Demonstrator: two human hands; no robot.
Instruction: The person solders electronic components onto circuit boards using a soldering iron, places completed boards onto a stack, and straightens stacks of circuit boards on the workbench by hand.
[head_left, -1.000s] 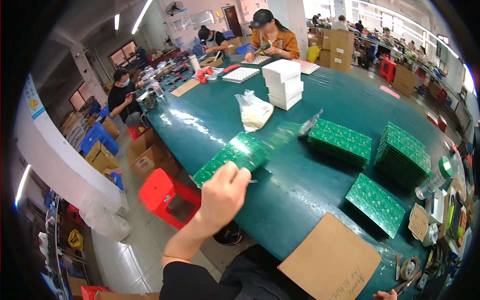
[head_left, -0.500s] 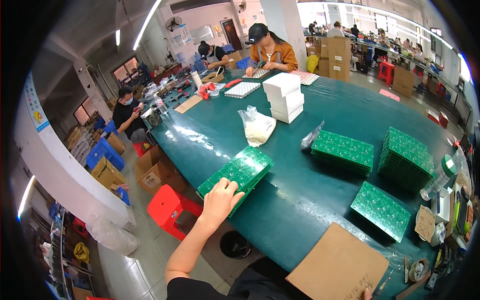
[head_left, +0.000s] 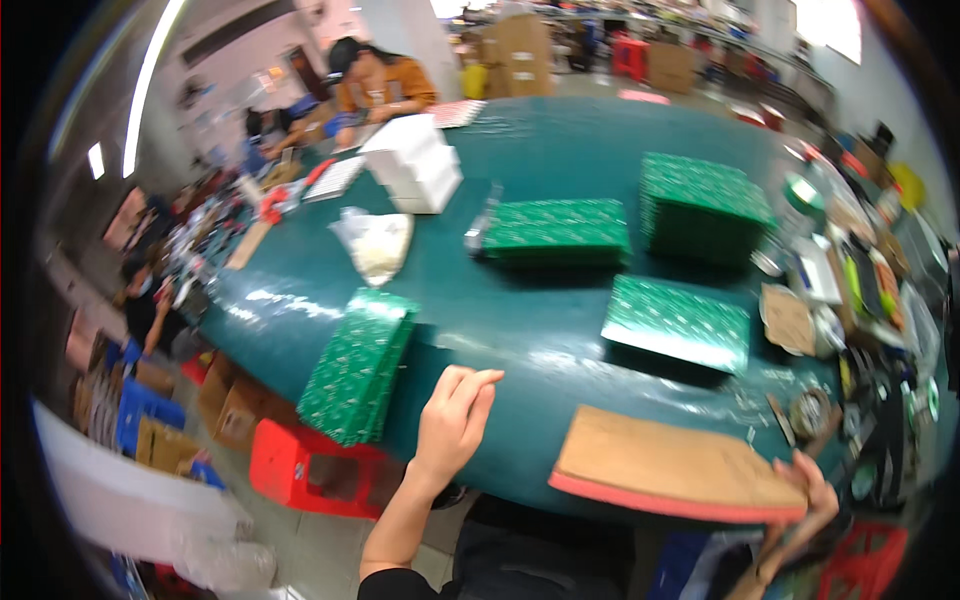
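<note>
My left hand (head_left: 455, 425) is over the near part of the table, its fingers loosely bent and nothing visible in them. To its left, a stack of green circuit boards (head_left: 358, 370) lies at the table's edge, apart from the hand. My right hand (head_left: 812, 490) grips the right end of a brown cardboard sheet (head_left: 675, 462), thumb on top. A pinkish-red layer shows along the sheet's near edge. Beyond the sheet lies a low stack of circuit boards (head_left: 678, 325). Farther back stand two taller stacks of circuit boards, one in the middle (head_left: 557, 228) and one at right (head_left: 705, 200).
The green table (head_left: 500, 330) also bears a clear bag of pale pieces (head_left: 378, 245), white boxes (head_left: 415, 165), a green-lidded jar (head_left: 803, 195) and a tape roll (head_left: 810, 412). A red stool (head_left: 280, 465) stands at left. A co-worker in orange (head_left: 385, 90) sits across.
The view has turned right. My left hand has come off the left circuit-board stack and moved rightward. The cardboard sheet has turned and tilted, showing its pinkish-red edge, with my right hand on its end.
</note>
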